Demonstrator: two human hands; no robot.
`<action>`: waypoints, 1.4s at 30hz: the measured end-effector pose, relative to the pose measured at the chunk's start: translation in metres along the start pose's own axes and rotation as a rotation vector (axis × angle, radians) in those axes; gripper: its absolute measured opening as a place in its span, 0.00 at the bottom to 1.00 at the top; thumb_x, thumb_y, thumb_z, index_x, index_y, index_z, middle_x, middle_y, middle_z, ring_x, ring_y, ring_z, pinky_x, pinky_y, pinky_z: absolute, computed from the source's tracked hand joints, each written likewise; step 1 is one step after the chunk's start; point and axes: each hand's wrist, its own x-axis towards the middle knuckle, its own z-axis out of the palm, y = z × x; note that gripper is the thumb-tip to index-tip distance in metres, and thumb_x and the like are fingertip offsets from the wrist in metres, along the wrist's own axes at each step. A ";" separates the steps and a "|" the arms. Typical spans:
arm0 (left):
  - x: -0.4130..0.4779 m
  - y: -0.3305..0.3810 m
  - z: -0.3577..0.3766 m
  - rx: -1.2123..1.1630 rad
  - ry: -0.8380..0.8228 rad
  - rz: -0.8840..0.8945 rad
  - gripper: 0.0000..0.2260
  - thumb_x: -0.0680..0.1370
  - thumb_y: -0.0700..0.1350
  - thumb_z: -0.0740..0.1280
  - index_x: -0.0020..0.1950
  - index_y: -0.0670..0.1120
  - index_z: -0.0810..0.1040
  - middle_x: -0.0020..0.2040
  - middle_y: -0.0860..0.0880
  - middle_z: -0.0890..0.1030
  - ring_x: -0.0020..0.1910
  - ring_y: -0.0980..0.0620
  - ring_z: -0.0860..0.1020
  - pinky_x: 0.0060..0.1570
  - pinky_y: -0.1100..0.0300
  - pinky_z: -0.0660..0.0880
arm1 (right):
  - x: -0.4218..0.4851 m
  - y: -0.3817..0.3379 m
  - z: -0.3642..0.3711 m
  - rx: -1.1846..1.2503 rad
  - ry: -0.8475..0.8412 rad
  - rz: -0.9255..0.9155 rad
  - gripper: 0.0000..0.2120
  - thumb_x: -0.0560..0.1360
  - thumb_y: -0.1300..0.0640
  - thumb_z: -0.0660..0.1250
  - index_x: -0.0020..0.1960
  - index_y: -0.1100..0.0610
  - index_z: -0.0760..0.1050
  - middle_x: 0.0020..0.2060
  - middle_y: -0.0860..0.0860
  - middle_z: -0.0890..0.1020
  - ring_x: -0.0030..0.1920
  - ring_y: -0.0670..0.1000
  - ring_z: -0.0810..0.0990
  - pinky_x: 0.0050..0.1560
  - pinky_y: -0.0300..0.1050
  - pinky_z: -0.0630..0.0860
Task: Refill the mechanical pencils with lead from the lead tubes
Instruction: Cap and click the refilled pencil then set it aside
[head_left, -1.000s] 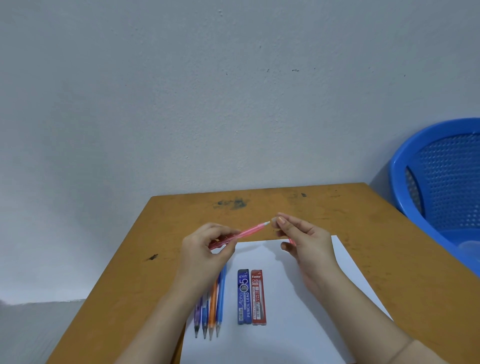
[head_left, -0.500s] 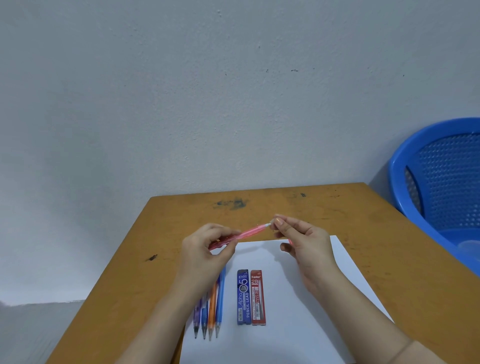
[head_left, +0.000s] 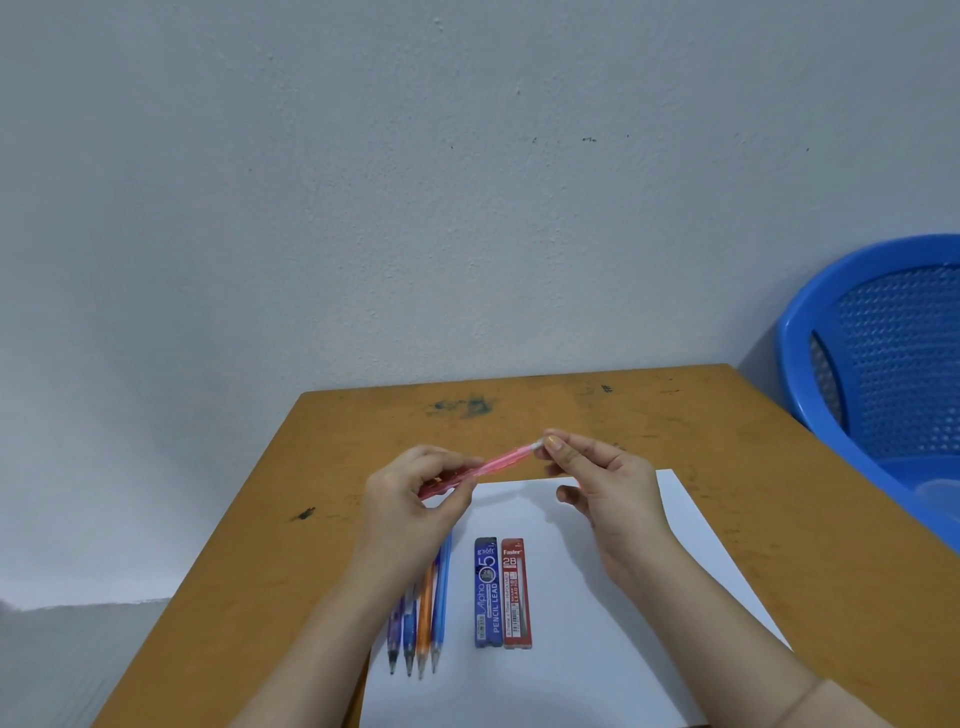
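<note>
One white sheet of paper (head_left: 597, 649) lies on the orange-brown wooden table (head_left: 779, 519). At the sheet's left edge four mechanical pencils rest side by side, tips toward the person: a purple pencil (head_left: 395, 631), a dark blue pencil (head_left: 409, 634), an orange pencil (head_left: 425, 613) and a light blue pencil (head_left: 440, 608). The left hand (head_left: 415, 499) curls fingers and thumb round a fifth, a pink translucent mechanical pencil (head_left: 501, 461), held above the paper and slanting up to the right. Just right of the four lie two flat tubes, close together: a blue lead tube (head_left: 487, 592) and a red lead tube (head_left: 516, 592). The right hand (head_left: 602, 488) pinches the pink pencil's white top end. One blue perforated plastic basket (head_left: 883, 364) stands at far right.
</note>
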 end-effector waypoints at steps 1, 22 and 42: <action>0.000 0.000 0.000 0.004 -0.001 -0.001 0.12 0.72 0.39 0.73 0.48 0.56 0.82 0.45 0.60 0.81 0.47 0.61 0.79 0.45 0.67 0.76 | 0.000 0.000 0.000 0.002 -0.002 0.002 0.04 0.72 0.60 0.71 0.46 0.55 0.83 0.39 0.51 0.86 0.39 0.46 0.79 0.40 0.43 0.73; -0.004 0.007 0.003 0.021 0.034 0.033 0.10 0.72 0.38 0.73 0.49 0.51 0.83 0.45 0.58 0.81 0.46 0.58 0.79 0.44 0.63 0.78 | -0.002 0.006 0.002 0.013 -0.053 0.040 0.08 0.70 0.57 0.73 0.48 0.58 0.83 0.38 0.52 0.85 0.36 0.45 0.78 0.36 0.41 0.73; -0.011 0.029 0.020 -0.429 -0.207 -0.446 0.06 0.74 0.34 0.70 0.43 0.44 0.84 0.37 0.43 0.84 0.37 0.48 0.83 0.41 0.61 0.80 | 0.016 -0.003 -0.005 0.903 -0.151 0.254 0.08 0.78 0.51 0.57 0.47 0.55 0.72 0.29 0.51 0.67 0.28 0.49 0.65 0.36 0.45 0.69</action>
